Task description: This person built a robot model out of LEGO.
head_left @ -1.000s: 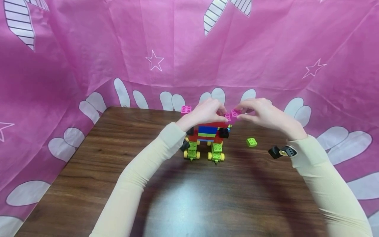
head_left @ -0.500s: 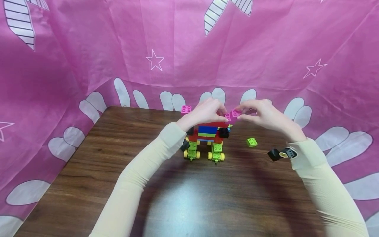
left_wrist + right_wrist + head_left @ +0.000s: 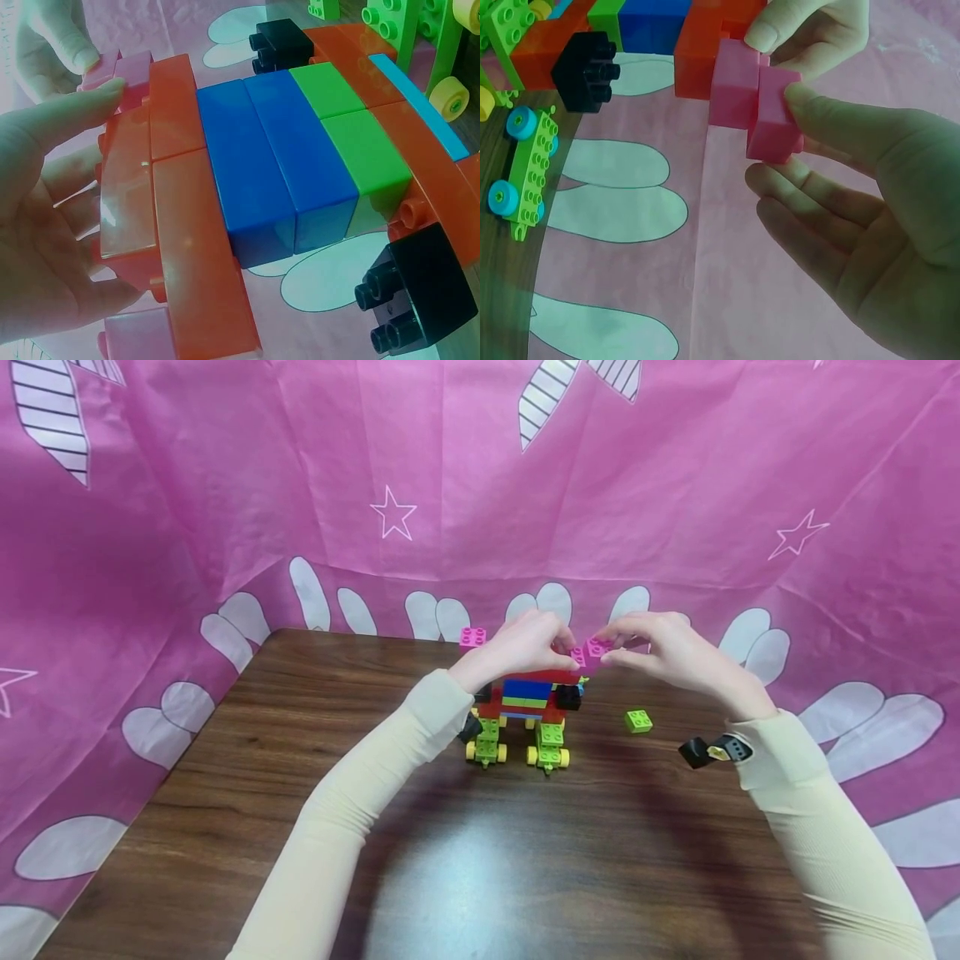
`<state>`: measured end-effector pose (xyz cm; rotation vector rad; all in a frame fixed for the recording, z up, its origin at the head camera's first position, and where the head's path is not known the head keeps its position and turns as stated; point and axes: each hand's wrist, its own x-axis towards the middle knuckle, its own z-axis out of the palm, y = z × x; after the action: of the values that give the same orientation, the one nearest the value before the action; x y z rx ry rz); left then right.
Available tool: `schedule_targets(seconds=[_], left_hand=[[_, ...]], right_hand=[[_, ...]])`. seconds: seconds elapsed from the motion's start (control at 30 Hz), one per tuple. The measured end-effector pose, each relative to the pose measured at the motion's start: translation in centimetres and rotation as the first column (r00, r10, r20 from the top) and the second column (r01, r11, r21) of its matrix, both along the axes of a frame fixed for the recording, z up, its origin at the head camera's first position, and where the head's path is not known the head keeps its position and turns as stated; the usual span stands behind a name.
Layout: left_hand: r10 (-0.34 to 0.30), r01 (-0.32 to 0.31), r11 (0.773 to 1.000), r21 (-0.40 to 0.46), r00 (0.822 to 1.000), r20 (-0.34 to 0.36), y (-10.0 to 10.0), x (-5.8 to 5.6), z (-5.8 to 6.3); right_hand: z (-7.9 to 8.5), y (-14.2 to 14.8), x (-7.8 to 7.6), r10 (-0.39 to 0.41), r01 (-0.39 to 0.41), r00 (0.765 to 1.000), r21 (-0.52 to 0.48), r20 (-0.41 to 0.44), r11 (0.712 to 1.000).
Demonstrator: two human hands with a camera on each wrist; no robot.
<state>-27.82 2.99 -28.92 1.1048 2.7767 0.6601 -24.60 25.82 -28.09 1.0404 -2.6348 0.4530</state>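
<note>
A toy figure built of large toy bricks [image 3: 525,689] stands on lime wheeled bases, with red, blue and lime layers and black bricks at its sides. My left hand [image 3: 525,643] holds its red top, fingers behind the upper red brick [image 3: 127,187] and thumb against the inner pink brick [image 3: 733,79]. My right hand [image 3: 663,647] pinches the outer pink brick [image 3: 772,112] between thumb and fingers. That brick sits slightly offset against the inner one; whether their studs are fully joined is hidden. Another pink brick [image 3: 472,639] projects at the figure's left end, partly behind my left wrist.
A loose lime brick [image 3: 638,721] lies on the wooden table [image 3: 300,760], right of the figure. Beyond it, a lime wheeled base with blue wheels [image 3: 531,172] rests near the table's edge. A pink patterned cloth [image 3: 465,468] hangs around the back and sides.
My right hand and forearm have come down very slightly since a second ago. Both hands keep the same hold, and the figure stays in place.
</note>
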Motion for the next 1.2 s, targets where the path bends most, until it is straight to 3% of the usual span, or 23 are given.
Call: schedule_targets(seconds=[0.5, 1.2], left_hand=[[0.002, -0.002, 1.0, -0.005, 1.0, 0.005, 0.12, 0.09, 0.01], [0.005, -0.013, 0.997, -0.072, 0.994, -0.105, -0.08, 0.73, 0.07]], right_hand=[[-0.5, 0.15, 0.08, -0.018, 0.018, 1.0, 0.004, -0.022, 1.0], [-0.92, 0.32, 0.11, -0.074, 0.074, 0.997, 0.002, -0.013, 0.997]])
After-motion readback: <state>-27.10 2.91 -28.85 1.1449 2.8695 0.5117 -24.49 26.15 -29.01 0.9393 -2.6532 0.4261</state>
